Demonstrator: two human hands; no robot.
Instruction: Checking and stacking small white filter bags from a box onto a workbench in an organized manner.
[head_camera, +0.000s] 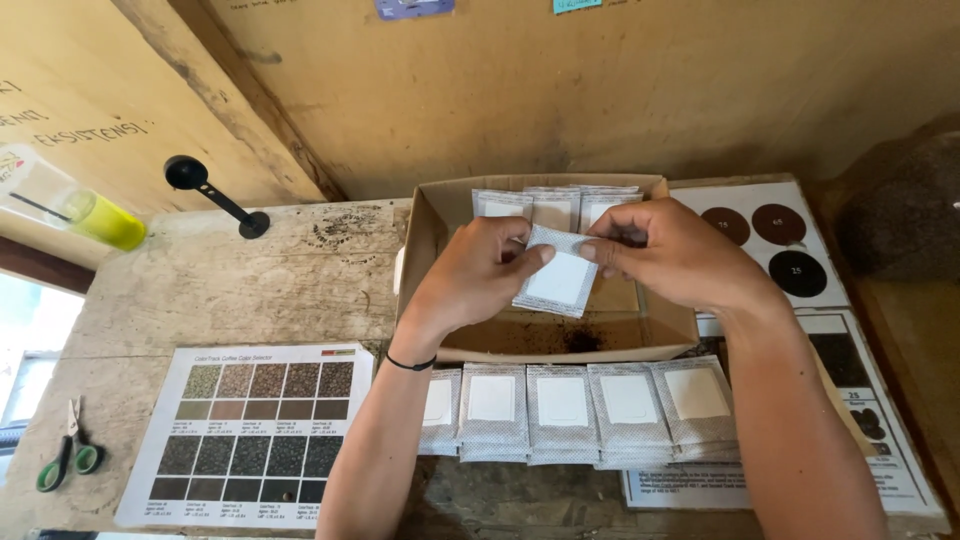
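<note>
Fingers (530, 258) of both hands are pinched on one small white filter sachet (558, 272), which is held tilted above the open cardboard box (425, 235).

Left hand (478, 275): thumb and forefinger closed on the sachet's left edge. A dark band is worn at the wrist.

Right hand (672, 252): fingertips pressed together on the sachet's upper right corner; whether that edge is being pulled open or only steadied cannot be told from this angle.

Box contents: more sachets stood upright along the far wall; dark grounds scattered over the bottom.

Row of five like sachets (590, 405): laid flat and overlapping on the table (250, 290), just in front of the box.

Also on the table: colour chart of brown swatches (255, 430), green-handled scissors (68, 460), black scoop (215, 195).

Step judged in hand: one sachet being handled or checked over the box. A next move would call for a light pinch and a level carry.
</note>
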